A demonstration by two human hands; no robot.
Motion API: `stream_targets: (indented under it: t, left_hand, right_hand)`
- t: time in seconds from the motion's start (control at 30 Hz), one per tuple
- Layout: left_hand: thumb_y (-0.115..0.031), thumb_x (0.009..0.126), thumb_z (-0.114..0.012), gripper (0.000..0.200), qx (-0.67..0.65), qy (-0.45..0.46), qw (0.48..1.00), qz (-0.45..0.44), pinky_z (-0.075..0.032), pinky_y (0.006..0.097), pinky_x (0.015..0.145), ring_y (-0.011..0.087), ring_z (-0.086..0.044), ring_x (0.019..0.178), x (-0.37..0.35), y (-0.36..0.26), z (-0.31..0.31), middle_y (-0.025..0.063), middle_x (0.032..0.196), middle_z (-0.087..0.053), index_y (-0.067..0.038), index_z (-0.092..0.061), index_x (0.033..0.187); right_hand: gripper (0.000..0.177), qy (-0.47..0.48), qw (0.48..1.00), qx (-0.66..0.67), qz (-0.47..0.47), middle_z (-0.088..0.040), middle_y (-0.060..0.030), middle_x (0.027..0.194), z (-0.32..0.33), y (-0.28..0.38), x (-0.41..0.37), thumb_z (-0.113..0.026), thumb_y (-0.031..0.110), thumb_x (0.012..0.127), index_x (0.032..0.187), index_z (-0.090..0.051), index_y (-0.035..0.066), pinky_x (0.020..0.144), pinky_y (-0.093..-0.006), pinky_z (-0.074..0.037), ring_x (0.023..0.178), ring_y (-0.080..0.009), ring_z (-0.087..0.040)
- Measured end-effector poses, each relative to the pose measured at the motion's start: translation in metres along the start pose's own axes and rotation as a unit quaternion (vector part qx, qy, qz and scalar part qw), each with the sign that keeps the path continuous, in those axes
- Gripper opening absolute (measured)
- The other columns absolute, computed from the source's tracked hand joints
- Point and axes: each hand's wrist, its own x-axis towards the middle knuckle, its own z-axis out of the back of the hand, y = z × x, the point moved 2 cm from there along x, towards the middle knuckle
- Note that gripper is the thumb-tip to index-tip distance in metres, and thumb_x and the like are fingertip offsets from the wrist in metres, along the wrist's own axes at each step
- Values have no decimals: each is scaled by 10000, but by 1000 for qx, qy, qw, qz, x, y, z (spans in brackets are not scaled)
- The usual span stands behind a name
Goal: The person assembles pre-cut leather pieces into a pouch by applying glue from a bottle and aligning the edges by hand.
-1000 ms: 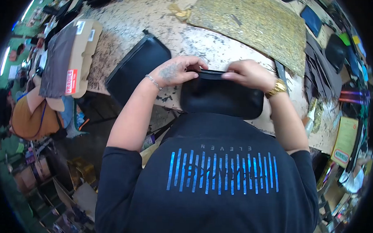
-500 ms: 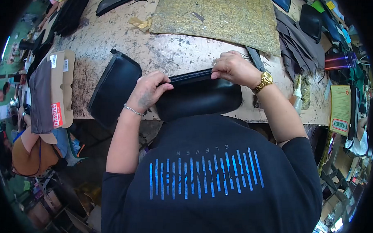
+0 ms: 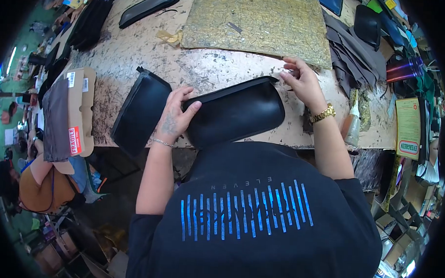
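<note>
Right hand (image 3: pixel 301 83) lifted off black pouch (image 3: pixel 238 112), grip open beside its end, left hand (image 3: pixel 177 115) pinching other end

Pouch (image 3: pixel 235 112) on bench (image 3: pixel 210 70), 2nd pouch (image 3: pixel 140 111) to L.

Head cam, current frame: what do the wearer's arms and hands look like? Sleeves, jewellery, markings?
The left hand has a dark tattoo on its back and a thin silver chain bracelet at the wrist. The right hand shows no markings and has a gold watch at the wrist. Forearms are bare. Short black sleeves belong to a black shirt with blue vertical bars.
</note>
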Motion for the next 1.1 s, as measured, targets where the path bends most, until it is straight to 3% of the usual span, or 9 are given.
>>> stream_targets:
  t: [0.07, 0.13, 0.33, 0.47, 0.6, 0.7, 0.8, 1.0, 1.1]
  left_hand:
    - [-239, 776, -624, 380, -29, 5, 999, 26, -410, 311, 848, 240, -522, 973, 2, 8, -2, 151, 1080, -488, -13, -533, 1068]
    - [-253, 781, -622, 397, -59, 10, 997, 55, -412, 308, 844, 229, -524, 972, 3, 13, -4, 146, 1061, -501, -13, -532, 1084]
    - [-255, 706, -690, 414, 39, 6, 999, 5, -422, 306, 819, 221, -536, 910, 7, 8, -5, 124, 949, -532, -26, -565, 1027]
    - [-208, 611, -744, 412, 73, 75, 994, 11, -419, 301, 804, 228, -524, 865, 8, -2, -6, 112, 899, -514, -67, -583, 963]
    - [-120, 611, -725, 331, 19, 87, 996, -4, -403, 268, 726, 158, -482, 759, 0, -23, 7, 44, 821, -495, -34, -558, 883]
    - [0, 647, -662, 231, -19, 20, 997, -69, -410, 224, 668, 111, -500, 695, -12, -62, 25, 38, 751, -507, 0, -532, 837]
    - [72, 665, -616, 164, 18, -53, 989, -139, -415, 219, 633, 108, -509, 688, -19, -87, 37, 48, 744, -520, 14, -533, 794]
    - [79, 665, -606, 153, 35, -68, 988, -137, -411, 221, 613, 119, -505, 655, -18, -70, 30, 47, 719, -513, 10, -526, 777]
    - [64, 653, -615, 161, 29, -77, 989, -126, -417, 263, 615, 189, -519, 670, -20, -69, 29, 77, 722, -520, 1, -523, 769]
  right_hand:
    - [378, -14, 996, 17, -89, -582, -92, 918, -4, -15, -6, -653, 169, 740, 1068, -534, 23, 669, -261, -473, 738, -132, -563]
    - [386, -14, 996, 20, -85, -595, -92, 864, -10, -19, -10, -654, 164, 735, 1073, -531, 23, 660, -268, -474, 708, -142, -562]
    - [309, 34, 994, -100, 10, -546, -114, 858, -12, -3, -10, -620, 122, 733, 1024, -564, 35, 708, -290, -454, 735, -204, -557]
    - [225, 80, 979, -182, 39, -533, -115, 841, -12, -2, -1, -587, 115, 753, 959, -573, 25, 716, -299, -443, 765, -223, -551]
    - [132, 127, 991, -40, 0, -554, -105, 930, -1, 5, 3, -538, 109, 812, 895, -547, 6, 753, -260, -422, 848, -155, -542]
    - [111, 163, 944, 274, 85, -517, -101, 1144, 15, 21, 1, -456, 34, 865, 967, -497, 20, 819, -244, -410, 962, -102, -496]
    - [336, 196, 872, 427, 138, -508, -134, 1149, 21, 30, 2, -545, -4, 796, 1109, -450, 77, 841, -261, -412, 1028, -147, -492]
    - [827, 218, 901, 364, 96, -501, -137, 1149, 3, 37, 2, -693, -6, 643, 1333, -253, 118, 893, -298, -395, 1066, -195, -479]
    - [838, 217, 919, 312, 106, -493, -114, 1156, -1, 38, 5, -707, -16, 619, 1323, -269, 101, 938, -301, -354, 1094, -186, -454]
